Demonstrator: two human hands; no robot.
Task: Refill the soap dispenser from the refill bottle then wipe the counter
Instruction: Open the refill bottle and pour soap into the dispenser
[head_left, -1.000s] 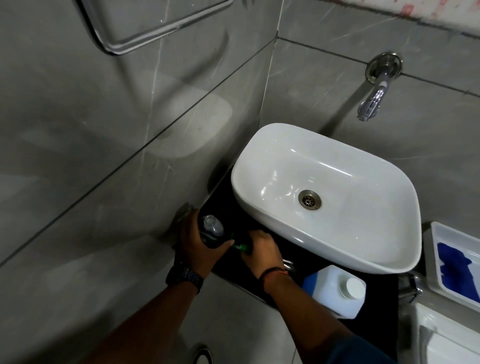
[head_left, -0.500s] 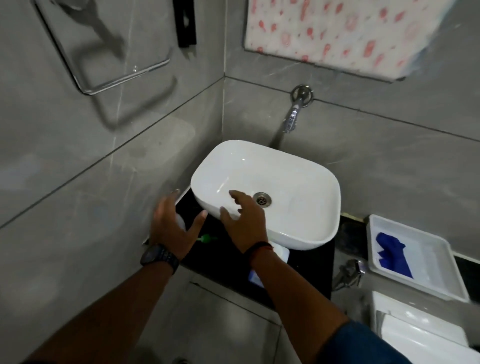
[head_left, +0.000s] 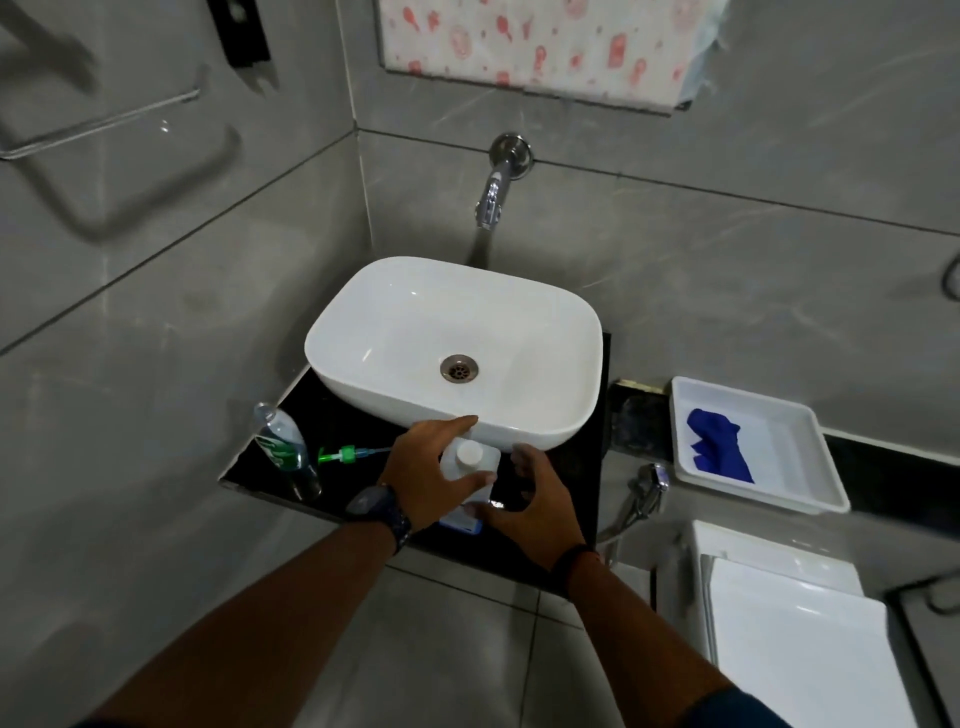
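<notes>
A clear soap dispenser bottle (head_left: 283, 446) with a green label stands open-topped at the left end of the black counter (head_left: 571, 483). Its green pump head (head_left: 343, 455) lies on the counter beside it. The white refill bottle (head_left: 470, 470), cap on, stands in front of the white basin (head_left: 452, 353). My left hand (head_left: 434, 473) is spread around the refill bottle's left side, fingers touching it. My right hand (head_left: 535, 506) is cupped open on its right side, close to it. A blue cloth (head_left: 719, 452) lies in a white tray (head_left: 758, 499) at the right.
A chrome wall tap (head_left: 496, 192) hangs over the basin. A chrome spray handle (head_left: 644, 493) hangs to the right of the counter. A white toilet cistern lid (head_left: 789, 623) is at the lower right. Grey tiled walls close in left and behind.
Both hands left the soap dispenser and its pump, which now rest on the counter, and moved right to the refill bottle. The camera tilted up and back.
</notes>
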